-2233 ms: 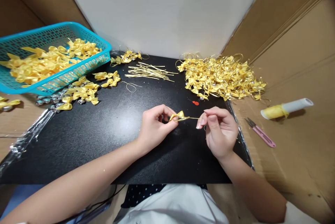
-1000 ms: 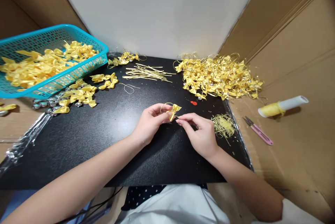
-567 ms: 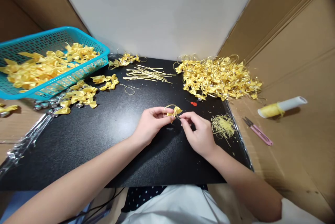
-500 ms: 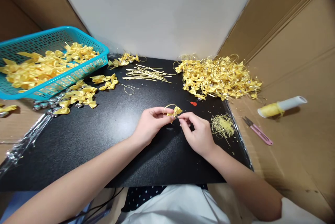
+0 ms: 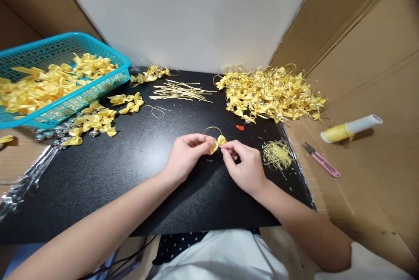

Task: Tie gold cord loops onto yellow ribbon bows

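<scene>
A yellow ribbon bow [image 5: 219,142] with a loop of gold cord [image 5: 213,128] standing up from it is held over the middle of the black table. My left hand [image 5: 190,151] pinches the bow's left side between thumb and fingers. My right hand [image 5: 244,162] is closed in a pinch at the bow's lower right edge; whatever lies between those fingertips is too small to make out. Just beyond the hands lies a small red piece [image 5: 240,127], apparently with a thin needle-like end.
A turquoise basket [image 5: 126,70] of yellow bows stands at left, beside silver bells [image 5: 60,131]. Cut gold cords [image 5: 180,91] lie at the back. A heap of finished bows [image 5: 271,94], thread scraps [image 5: 277,154], pink snips [image 5: 322,162] and a wrapped tube [image 5: 352,128] are at right.
The bow has turned in my fingers so its face shows more, and the cord loop stands more open above it. Both hands stay close together. The whole view has shifted slightly.
</scene>
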`<state>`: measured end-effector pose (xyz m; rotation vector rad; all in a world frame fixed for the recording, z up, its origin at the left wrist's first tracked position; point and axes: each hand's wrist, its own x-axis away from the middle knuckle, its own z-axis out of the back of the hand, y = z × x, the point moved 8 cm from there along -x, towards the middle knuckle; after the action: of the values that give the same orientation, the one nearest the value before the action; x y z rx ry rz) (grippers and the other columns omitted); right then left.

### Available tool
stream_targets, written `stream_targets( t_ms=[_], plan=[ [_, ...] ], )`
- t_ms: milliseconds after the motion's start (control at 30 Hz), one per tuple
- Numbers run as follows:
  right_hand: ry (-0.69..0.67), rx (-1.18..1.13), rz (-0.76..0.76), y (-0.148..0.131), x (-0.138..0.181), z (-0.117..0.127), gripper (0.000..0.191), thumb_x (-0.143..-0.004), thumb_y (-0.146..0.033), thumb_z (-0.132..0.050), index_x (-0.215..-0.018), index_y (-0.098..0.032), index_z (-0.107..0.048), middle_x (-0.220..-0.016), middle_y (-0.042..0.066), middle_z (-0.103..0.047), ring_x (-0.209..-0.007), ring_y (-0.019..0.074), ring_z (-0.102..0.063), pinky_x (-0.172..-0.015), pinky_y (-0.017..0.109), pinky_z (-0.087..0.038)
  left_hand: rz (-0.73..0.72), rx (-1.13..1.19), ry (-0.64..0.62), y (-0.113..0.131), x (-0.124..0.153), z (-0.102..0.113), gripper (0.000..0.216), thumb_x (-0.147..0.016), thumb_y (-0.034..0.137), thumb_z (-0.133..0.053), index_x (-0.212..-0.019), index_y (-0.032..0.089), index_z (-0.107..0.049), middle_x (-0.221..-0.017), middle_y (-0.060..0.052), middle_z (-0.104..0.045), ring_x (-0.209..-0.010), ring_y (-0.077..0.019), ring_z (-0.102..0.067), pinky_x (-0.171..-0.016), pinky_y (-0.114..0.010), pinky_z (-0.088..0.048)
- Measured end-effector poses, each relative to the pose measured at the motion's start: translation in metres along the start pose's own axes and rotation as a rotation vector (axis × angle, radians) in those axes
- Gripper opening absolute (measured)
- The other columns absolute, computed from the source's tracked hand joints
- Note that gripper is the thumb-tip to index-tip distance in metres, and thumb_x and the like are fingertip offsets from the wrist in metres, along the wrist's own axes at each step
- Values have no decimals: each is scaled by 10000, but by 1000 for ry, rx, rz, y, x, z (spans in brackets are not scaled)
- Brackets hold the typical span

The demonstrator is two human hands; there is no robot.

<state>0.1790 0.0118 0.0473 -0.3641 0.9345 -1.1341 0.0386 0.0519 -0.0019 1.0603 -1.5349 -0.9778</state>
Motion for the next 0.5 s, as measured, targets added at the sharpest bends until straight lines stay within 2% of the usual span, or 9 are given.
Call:
stream_targets(
  t_ms=[200, 500],
  plan=[
    [14, -2, 9, -2, -1, 1, 121, -847, -124, -533, -801, -168, -636, -624, -6, -616, -523, 97, -546, -543, 205, -451, 3, -6, 15, 0, 1, 1, 257, -571, 337, -844, -690, 137, -736, -688, -36, -704, -630, -118, -599, -646, -238, -489],
    [12, -4, -62, 4, 2, -2, 116, -848, -154, -535, -784, -181, -628, -632, -5, -620, -505, 96, -524, -521, 208, -426, -49, -76, 12, 5, 3, -1, 292, -586, 375, -845, -716, 138, -735, -709, -46, -723, -638, -133, -625, -659, -248, -513]
  ],
)
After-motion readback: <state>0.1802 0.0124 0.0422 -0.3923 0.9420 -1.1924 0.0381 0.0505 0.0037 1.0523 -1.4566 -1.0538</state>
